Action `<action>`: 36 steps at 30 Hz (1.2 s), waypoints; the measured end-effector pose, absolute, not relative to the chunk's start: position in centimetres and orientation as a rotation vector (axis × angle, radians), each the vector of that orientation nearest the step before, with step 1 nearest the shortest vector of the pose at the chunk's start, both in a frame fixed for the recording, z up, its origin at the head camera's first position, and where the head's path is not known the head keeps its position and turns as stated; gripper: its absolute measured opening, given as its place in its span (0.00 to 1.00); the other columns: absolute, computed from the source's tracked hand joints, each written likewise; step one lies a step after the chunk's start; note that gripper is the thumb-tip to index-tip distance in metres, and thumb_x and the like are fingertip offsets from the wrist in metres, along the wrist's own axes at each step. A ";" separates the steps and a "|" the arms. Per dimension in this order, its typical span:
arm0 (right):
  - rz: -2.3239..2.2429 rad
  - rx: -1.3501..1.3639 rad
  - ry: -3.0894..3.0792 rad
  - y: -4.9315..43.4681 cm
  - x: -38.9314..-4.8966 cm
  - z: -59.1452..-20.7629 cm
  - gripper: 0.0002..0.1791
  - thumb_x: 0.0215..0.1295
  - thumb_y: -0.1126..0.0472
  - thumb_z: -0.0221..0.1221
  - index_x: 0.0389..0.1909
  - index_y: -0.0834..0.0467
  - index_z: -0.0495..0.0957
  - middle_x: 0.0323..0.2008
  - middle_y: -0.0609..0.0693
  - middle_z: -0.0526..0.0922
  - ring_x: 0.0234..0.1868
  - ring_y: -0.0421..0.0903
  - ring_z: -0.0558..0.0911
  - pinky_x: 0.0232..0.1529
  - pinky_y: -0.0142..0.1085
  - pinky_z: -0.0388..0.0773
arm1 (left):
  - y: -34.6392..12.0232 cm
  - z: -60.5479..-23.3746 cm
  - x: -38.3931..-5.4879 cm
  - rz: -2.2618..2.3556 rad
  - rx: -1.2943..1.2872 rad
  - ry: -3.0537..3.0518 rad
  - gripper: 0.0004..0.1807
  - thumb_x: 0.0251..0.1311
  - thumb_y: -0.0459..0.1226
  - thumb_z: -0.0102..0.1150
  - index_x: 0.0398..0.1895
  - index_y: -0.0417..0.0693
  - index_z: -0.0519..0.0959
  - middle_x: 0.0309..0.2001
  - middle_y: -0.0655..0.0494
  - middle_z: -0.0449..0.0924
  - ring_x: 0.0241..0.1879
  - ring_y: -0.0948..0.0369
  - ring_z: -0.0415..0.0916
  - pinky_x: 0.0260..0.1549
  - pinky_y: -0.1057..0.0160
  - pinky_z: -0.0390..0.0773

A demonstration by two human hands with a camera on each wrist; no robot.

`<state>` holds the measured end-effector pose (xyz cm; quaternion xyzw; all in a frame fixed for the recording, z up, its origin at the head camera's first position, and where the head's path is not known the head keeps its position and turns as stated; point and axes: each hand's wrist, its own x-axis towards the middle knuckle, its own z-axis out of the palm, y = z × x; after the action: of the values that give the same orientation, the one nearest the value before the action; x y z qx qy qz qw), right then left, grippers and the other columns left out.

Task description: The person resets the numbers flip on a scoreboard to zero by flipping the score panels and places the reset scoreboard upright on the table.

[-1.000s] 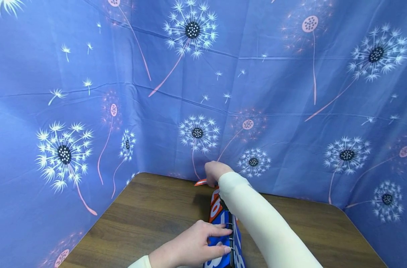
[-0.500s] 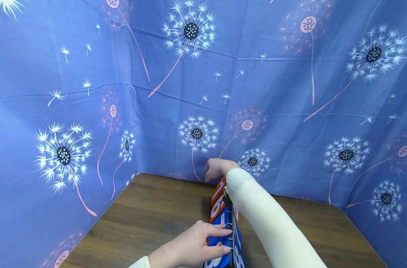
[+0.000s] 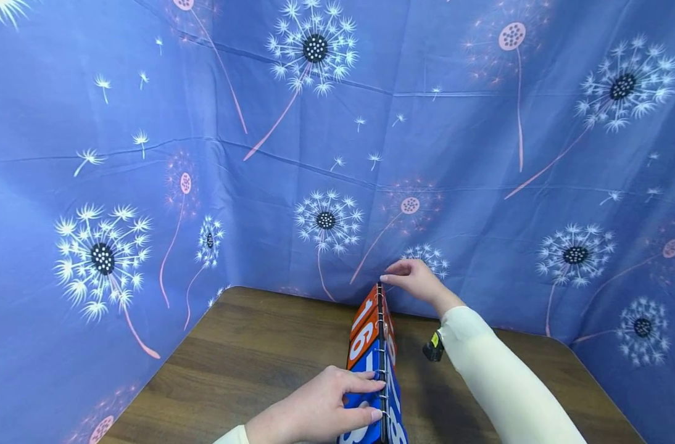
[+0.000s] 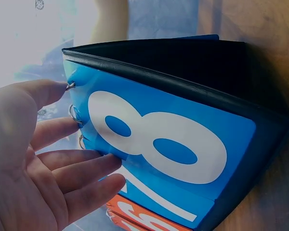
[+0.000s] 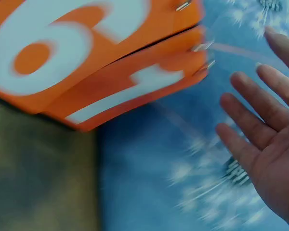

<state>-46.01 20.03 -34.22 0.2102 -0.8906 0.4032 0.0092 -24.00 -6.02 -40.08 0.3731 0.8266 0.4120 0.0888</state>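
A tabletop flip scoreboard (image 3: 362, 330) stands tent-like, with orange cards at its far end and blue cards at its near end. White digits are printed on the cards, including a 1 and a 6 on the orange ones. Metal rings run along its black top ridge. My left hand (image 3: 318, 404) rests on the near part of the ridge, fingers extended; in the left wrist view its thumb touches a ring beside the blue 8 card (image 4: 236, 130). At the far end of the ridge is my right hand (image 3: 418, 280). Its fingers are spread apart from the orange cards (image 5: 111, 82) in the right wrist view.
The scoreboard stands on a brown wooden table (image 3: 260, 345). A blue dandelion-print cloth (image 3: 271, 246) hangs behind the table and along both sides. A small black device with a yellow label (image 3: 434, 346) is at the right wrist.
My right hand has let go of an orange card, which was lifted at the far end, and moved back to the right over the ridge. My left hand has stayed in place.
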 end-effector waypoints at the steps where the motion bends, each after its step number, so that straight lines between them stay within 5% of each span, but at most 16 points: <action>1: 1.334 0.606 -2.750 20.5 -46.0 -35.1 0.27 0.68 0.44 0.66 0.58 0.60 0.83 0.53 0.59 0.88 0.55 0.56 0.86 0.56 0.51 0.83 | -6.0 -40.1 -24.0 1.228 1.110 2.462 0.26 0.70 0.58 0.58 0.68 0.66 0.77 0.71 0.57 0.74 0.71 0.63 0.72 0.62 0.61 0.79; 6: 1.646 0.420 -2.601 21.2 -45.5 -39.8 0.27 0.72 0.46 0.63 0.58 0.64 0.81 0.56 0.66 0.85 0.58 0.62 0.84 0.56 0.51 0.84 | -6.2 -40.1 -23.9 1.233 1.065 2.457 0.26 0.70 0.57 0.58 0.68 0.66 0.78 0.71 0.58 0.74 0.71 0.62 0.72 0.62 0.59 0.80; 13: 1.700 0.299 -2.599 20.6 -45.1 -45.0 0.29 0.70 0.42 0.63 0.62 0.58 0.81 0.58 0.58 0.86 0.56 0.53 0.85 0.54 0.51 0.84 | -6.3 -39.8 -24.0 1.225 1.030 2.439 0.25 0.71 0.57 0.58 0.68 0.69 0.77 0.72 0.60 0.73 0.71 0.61 0.73 0.62 0.56 0.80; 23: 1.826 0.175 -2.578 20.9 -44.9 -48.0 0.34 0.68 0.37 0.64 0.62 0.59 0.80 0.60 0.59 0.84 0.59 0.51 0.83 0.58 0.53 0.83 | -6.2 -39.9 -24.1 1.203 1.046 2.453 0.25 0.71 0.57 0.57 0.69 0.70 0.76 0.72 0.60 0.73 0.71 0.62 0.73 0.63 0.56 0.80; 30: 1.902 0.068 -2.477 21.5 -45.0 -49.5 0.30 0.64 0.44 0.70 0.57 0.62 0.82 0.51 0.55 0.87 0.48 0.44 0.86 0.53 0.44 0.86 | -6.0 -40.1 -24.2 1.220 1.068 2.424 0.25 0.71 0.57 0.57 0.69 0.67 0.76 0.72 0.59 0.73 0.71 0.63 0.71 0.64 0.58 0.79; 36: 2.081 -0.042 -2.290 22.6 -45.4 -50.7 0.11 0.66 0.60 0.69 0.39 0.64 0.83 0.32 0.47 0.84 0.33 0.40 0.83 0.37 0.33 0.85 | -5.9 -40.1 -24.3 1.229 1.027 2.389 0.24 0.71 0.55 0.58 0.68 0.68 0.77 0.72 0.61 0.73 0.71 0.65 0.71 0.63 0.58 0.80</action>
<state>-45.35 22.60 -50.73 -0.0137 -0.7397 0.6724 0.0236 -24.26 -5.88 -40.08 0.3539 0.8233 0.4235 0.1325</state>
